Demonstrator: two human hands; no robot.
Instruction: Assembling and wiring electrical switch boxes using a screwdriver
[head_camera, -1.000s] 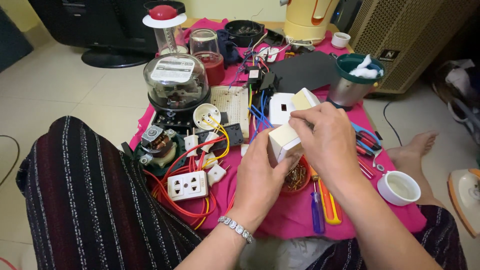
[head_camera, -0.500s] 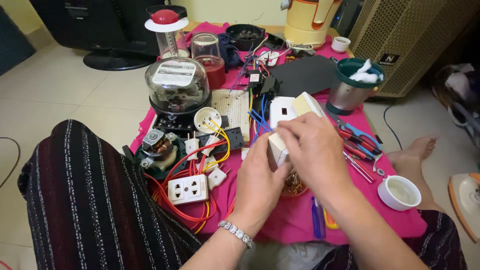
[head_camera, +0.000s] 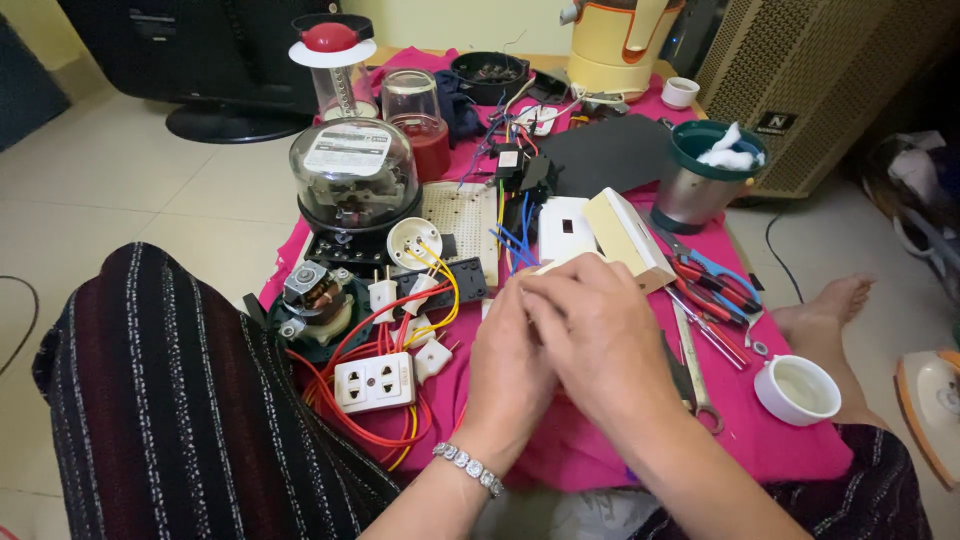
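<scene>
I see my left hand (head_camera: 515, 365) and right hand (head_camera: 590, 340) pressed together over the pink cloth (head_camera: 790, 450), fingers curled shut around a small cream box (head_camera: 553, 266) of which only an edge peeks out above them, with the white double socket (head_camera: 374, 382) lying to their left.

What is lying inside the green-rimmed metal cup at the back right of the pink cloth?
White crumpled material, like tissue or cotton, sits inside the metal cup near its rim. Anything beneath it is covered by it and by the cup's wall.
</scene>
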